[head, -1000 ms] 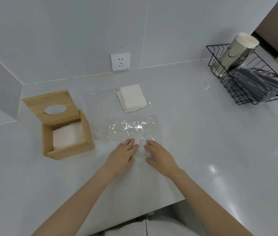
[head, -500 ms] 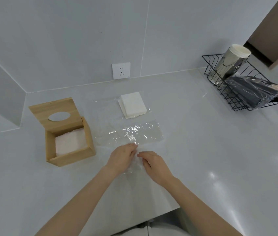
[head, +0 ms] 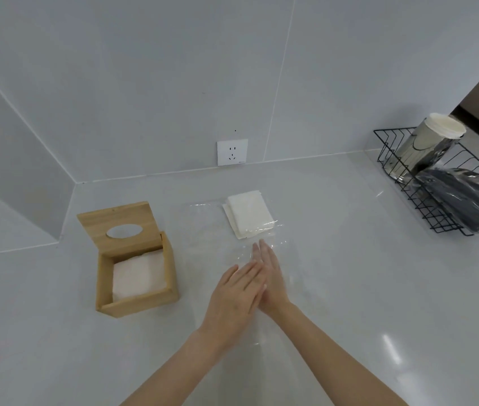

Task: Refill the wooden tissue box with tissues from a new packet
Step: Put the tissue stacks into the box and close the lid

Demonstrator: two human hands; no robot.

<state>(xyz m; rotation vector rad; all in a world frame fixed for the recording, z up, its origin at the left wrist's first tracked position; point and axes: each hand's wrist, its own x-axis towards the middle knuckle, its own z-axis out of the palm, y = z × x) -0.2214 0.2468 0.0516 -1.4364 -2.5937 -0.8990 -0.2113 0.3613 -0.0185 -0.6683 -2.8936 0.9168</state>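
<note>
Left hand (head: 234, 300) laid flat, fingers overlapping right hand (head: 267, 273), both outstretched on clear crinkled plastic wrapper (head: 209, 230). Beyond hands: small white tissue stack (head: 248, 216). Left of hands: open square wooden tissue box (head: 135, 271), tissues inside.

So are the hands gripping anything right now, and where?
Nothing is gripped. The left hand lies flat across the right hand, both pressing down on the clear plastic wrapper on the counter.
</note>
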